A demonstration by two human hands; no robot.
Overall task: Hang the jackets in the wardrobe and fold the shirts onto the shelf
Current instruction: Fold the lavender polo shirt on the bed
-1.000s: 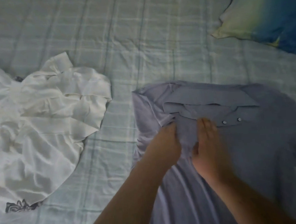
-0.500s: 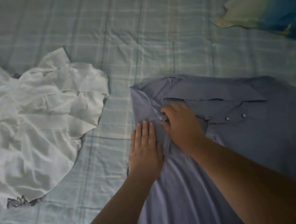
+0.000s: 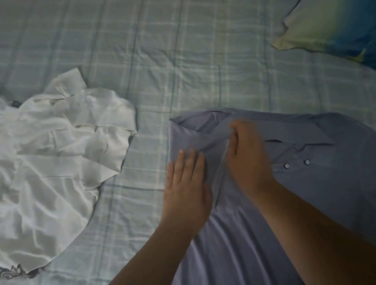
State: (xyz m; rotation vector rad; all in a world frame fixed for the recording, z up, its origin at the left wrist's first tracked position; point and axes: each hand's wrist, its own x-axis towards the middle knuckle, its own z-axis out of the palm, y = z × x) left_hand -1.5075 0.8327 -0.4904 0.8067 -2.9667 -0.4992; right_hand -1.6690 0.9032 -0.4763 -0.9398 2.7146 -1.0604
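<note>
Mid-fold on the shirt (image 3: 326,185) by the bed's (image 3: 195,48) near edge: left hand (image 3: 185,189) pressing flat, fingers straight, right hand (image 3: 246,159) pinching fabric by the collar (image 3: 297,135). Next probably needs 1 side folded in.

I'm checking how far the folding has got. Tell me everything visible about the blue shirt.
The blue shirt is thin, smooth grey-blue cloth with a collar and two pale buttons. It lies spread on the bedsheet, collar away from the person. The left hand presses flat on its left edge; the right hand pinches up a fold beside the collar.
</note>
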